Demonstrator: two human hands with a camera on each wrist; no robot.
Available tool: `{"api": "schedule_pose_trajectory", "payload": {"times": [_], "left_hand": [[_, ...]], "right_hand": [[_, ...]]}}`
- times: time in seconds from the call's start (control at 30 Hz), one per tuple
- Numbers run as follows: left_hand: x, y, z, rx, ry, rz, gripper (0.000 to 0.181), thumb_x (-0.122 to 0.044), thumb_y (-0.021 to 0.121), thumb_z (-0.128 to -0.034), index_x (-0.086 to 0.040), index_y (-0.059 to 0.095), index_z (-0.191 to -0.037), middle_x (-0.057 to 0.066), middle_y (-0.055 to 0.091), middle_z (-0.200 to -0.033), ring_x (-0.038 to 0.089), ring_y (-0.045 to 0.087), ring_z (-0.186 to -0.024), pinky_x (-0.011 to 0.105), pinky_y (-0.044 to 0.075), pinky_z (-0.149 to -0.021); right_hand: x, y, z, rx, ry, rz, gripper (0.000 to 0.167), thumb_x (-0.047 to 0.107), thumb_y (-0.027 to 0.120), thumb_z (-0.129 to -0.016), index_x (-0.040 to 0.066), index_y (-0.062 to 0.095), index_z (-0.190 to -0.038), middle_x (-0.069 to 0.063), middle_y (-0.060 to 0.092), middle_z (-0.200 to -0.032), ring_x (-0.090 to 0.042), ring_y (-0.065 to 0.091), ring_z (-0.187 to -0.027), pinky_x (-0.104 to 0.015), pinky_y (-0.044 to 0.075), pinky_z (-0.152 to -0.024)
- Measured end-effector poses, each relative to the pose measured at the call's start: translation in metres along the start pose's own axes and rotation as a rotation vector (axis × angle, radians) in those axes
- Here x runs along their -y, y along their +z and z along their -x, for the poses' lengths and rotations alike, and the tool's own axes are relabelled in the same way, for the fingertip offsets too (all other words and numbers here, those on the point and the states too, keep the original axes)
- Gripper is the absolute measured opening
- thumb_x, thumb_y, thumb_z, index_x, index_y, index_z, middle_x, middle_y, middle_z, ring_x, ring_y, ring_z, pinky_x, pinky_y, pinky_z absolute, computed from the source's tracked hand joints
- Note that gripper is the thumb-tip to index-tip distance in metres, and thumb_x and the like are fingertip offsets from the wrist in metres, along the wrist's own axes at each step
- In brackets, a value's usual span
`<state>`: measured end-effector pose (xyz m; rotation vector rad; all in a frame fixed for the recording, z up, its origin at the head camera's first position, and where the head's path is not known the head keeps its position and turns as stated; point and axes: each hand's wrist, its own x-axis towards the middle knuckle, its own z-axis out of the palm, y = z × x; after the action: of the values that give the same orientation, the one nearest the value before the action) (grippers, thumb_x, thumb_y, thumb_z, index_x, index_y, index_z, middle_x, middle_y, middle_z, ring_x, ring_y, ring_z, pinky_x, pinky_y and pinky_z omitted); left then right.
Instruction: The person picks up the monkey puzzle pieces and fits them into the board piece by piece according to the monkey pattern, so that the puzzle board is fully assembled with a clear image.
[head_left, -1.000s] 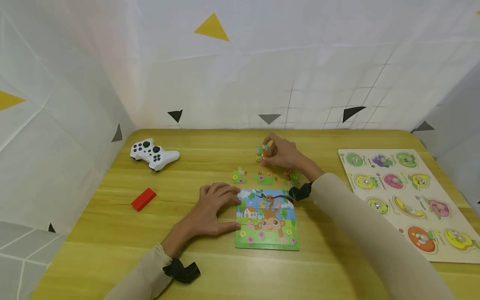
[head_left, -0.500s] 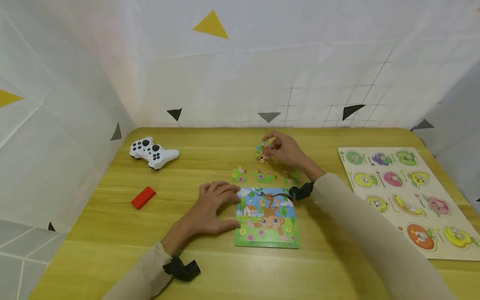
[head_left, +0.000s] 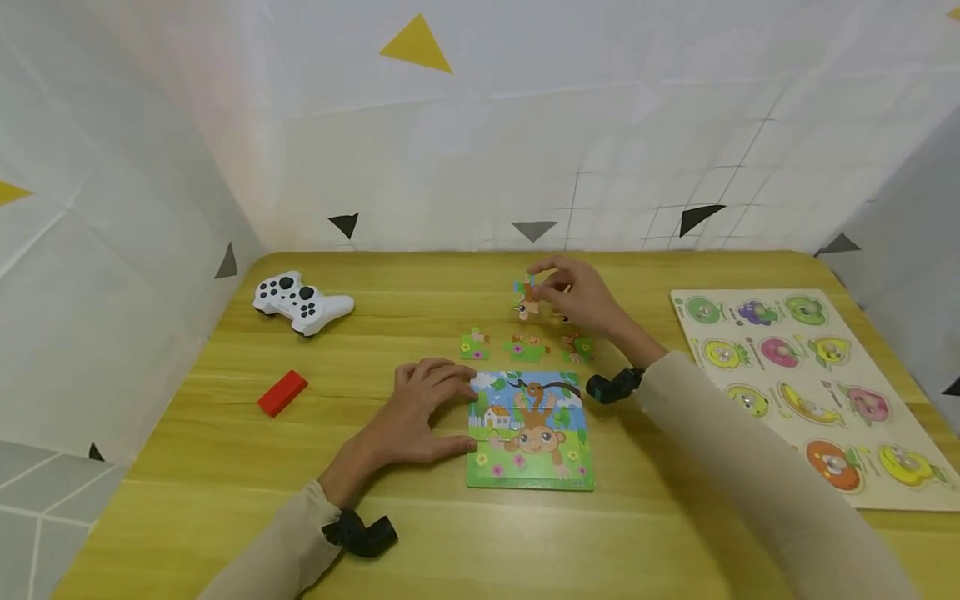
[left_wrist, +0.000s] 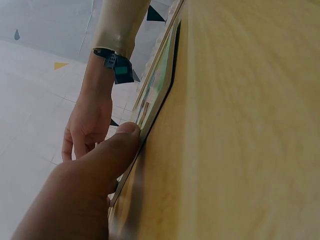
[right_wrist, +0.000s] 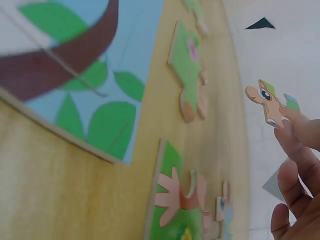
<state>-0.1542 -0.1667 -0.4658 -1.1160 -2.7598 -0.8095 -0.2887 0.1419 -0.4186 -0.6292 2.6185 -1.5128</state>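
My right hand (head_left: 581, 296) pinches a small jigsaw piece (right_wrist: 270, 102) between thumb and fingers. That piece shows part of a monkey's face and is held above the table, as the right wrist view shows. My left hand (head_left: 420, 408) rests at the left edge of a square monkey picture puzzle (head_left: 525, 467), fingers spread. In the left wrist view its thumb (left_wrist: 129, 131) touches the board's edge. Behind the board lie a flower piece (head_left: 474, 348), a middle green piece (head_left: 536, 353) and a piece with a pink paw (right_wrist: 167, 200). Another piece is partly hidden under my right hand.
A white game controller (head_left: 300, 302) lies at the back left, with a red block (head_left: 282, 393) in front of it. On the right is a wooden fruit peg puzzle (head_left: 806, 375). Pale sheeting (head_left: 450, 167) stands behind the table (head_left: 360, 292).
My right hand has raised the pinched piece slightly, and a piece under the hand now shows. My left hand stays at the board. The head view has shifted a little.
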Motion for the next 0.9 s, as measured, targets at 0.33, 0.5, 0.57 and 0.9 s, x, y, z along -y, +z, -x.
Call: {"api": "schedule_pose_trajectory", "payload": {"times": [0.33, 0.5, 0.57, 0.9], "left_hand": [[-0.001, -0.002, 0.0, 0.002, 0.002, 0.011, 0.051, -0.061, 0.074, -0.0833, -0.03, 0.064, -0.122, -0.006, 0.051, -0.15, 0.02, 0.037, -0.143, 0.055, 0.019, -0.107], [-0.001, -0.001, 0.0, -0.003, 0.004, 0.016, 0.051, -0.061, 0.075, -0.0827, -0.03, 0.065, -0.121, -0.006, 0.052, -0.149, 0.021, 0.037, -0.142, 0.057, 0.019, -0.107], [-0.001, -0.001, 0.0, 0.0, -0.001, 0.016, 0.051, -0.062, 0.075, -0.0827, -0.03, 0.064, -0.121, -0.006, 0.052, -0.149, 0.021, 0.037, -0.142, 0.056, 0.019, -0.108], [-0.002, -0.002, 0.0, 0.015, -0.029, 0.016, 0.05, -0.063, 0.074, -0.0824, -0.031, 0.064, -0.12, -0.008, 0.051, -0.149, 0.019, 0.036, -0.143, 0.054, 0.018, -0.11]], "right_hand": [[0.012, -0.009, 0.023, 0.067, -0.046, -0.021, 0.031, 0.018, 0.065, -0.101, 0.005, 0.063, -0.129, -0.015, 0.075, -0.095, -0.038, 0.064, -0.08, -0.03, 0.044, -0.067], [0.019, -0.009, 0.04, 0.122, -0.016, -0.06, 0.033, 0.018, 0.065, -0.101, 0.007, 0.061, -0.132, -0.013, 0.075, -0.094, -0.042, 0.059, -0.071, -0.035, 0.048, -0.065], [0.021, -0.008, 0.047, 0.141, -0.005, -0.072, 0.034, 0.018, 0.065, -0.101, 0.008, 0.061, -0.133, -0.012, 0.075, -0.094, -0.042, 0.06, -0.072, -0.036, 0.05, -0.064], [0.024, 0.004, 0.078, 0.193, -0.084, -0.107, 0.032, 0.007, 0.069, -0.097, 0.003, 0.066, -0.128, -0.008, 0.077, -0.088, -0.026, 0.072, -0.082, -0.026, 0.051, -0.079]]}}
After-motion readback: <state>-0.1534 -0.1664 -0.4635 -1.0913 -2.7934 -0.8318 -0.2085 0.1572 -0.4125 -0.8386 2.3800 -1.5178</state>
